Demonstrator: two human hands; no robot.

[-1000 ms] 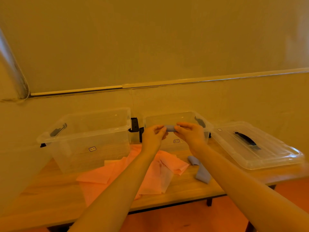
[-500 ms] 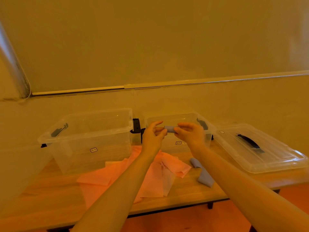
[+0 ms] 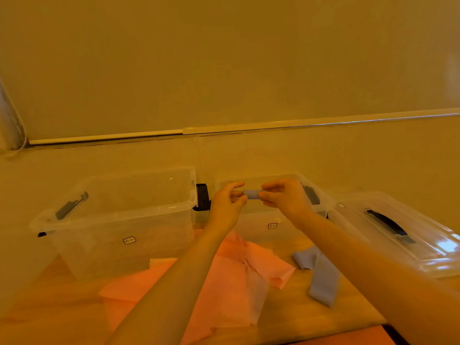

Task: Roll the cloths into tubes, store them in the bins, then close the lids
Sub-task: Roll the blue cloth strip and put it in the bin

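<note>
Two hands meet in front of the right-hand bin, holding a small blue cloth roll (image 3: 252, 194) between them. The left hand (image 3: 227, 207) pinches the roll's left end with thumb and fingertips, its upper fingers lifted off and extended. The right hand (image 3: 286, 199) pinches the right end, fingers curled over the top and thumb beneath. The roll lies level, raised above the table, at about the height of the bin's rim.

Behind the hands stands a clear plastic bin (image 3: 278, 225), open at the top, with a small label on its front wall. To its left stands a larger clear bin (image 3: 119, 220), also open, a grey latch handle on its left rim and a black clip between the two bins. A clear lid (image 3: 423, 235) with a dark handle rests tilted to the right of the smaller bin.

On the wooden table (image 3: 293, 310) in front of the bins lies a loose heap of pink-orange cloths (image 3: 231, 277), partly under the left forearm. Just to its right lies a flat, unrolled blue cloth (image 3: 321, 277), partly hidden by the right forearm.
</note>
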